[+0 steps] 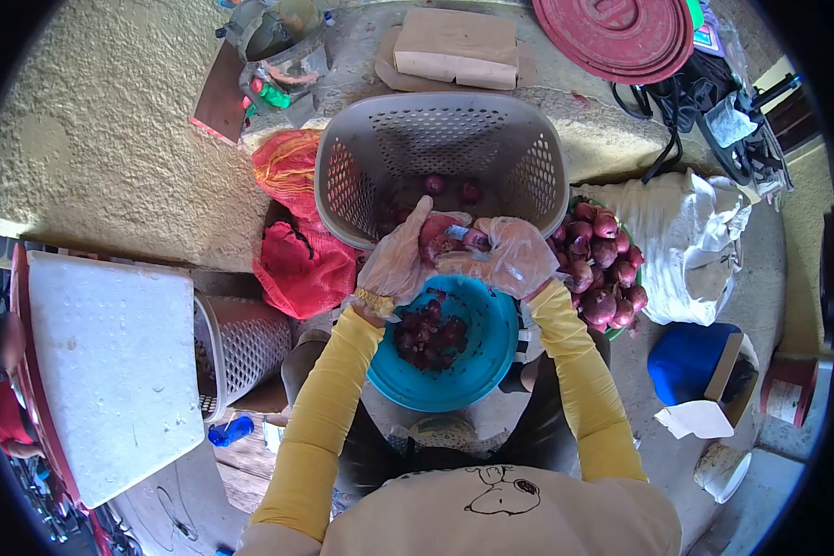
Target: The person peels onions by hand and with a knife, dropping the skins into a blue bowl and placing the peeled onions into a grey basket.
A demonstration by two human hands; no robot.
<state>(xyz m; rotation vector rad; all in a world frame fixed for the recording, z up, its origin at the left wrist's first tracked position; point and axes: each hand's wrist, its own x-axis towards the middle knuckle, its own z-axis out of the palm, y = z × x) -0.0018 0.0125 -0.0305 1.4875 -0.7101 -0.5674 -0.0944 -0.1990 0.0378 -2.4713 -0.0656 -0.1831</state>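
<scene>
Head view of onion peeling, seen from above. At upper centre a grey basket [440,139] holds a few peeled onions at its bottom; below it a blue bowl [454,357] at frame centre catches the dark red skins. To the right a heap of unpeeled onions [602,269] lies against a white sack [686,241]; a red mesh bag [296,250] lies left of the basket.

Both gloved hands meet over the bowl's far rim. The left hand [397,264] cups a red onion [435,236], its fingers curled about it. The right hand [519,255] has its fingers closed on what appears to be a small knife [459,232] laid against the onion.

Good practice, as a judgement: keep the work above the bowl so skins drop in, turn the onion with the left hand, and cut away from the thumb.
</scene>
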